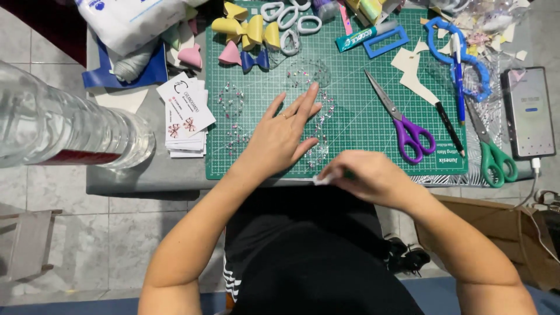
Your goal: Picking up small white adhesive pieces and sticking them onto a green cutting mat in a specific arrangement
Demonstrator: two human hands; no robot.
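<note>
Right hand [366,177] at near bench edge, fingers curled shut around small white piece [321,180]. Left hand [284,133] open, flat, fingers spread, pressing clear glittery piece [319,142] onto green cutting mat [350,93].

Step, as judged: holding clear shape still while the white bit is readied. Calls for steady palm.

Beyond: purple scissors [405,125], finished bows [248,32].

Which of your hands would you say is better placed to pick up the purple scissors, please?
Probably the right hand: it is nearer the purple scissors, though it already pinches a small white piece. The left hand lies flat on the green cutting mat, farther away.
</note>
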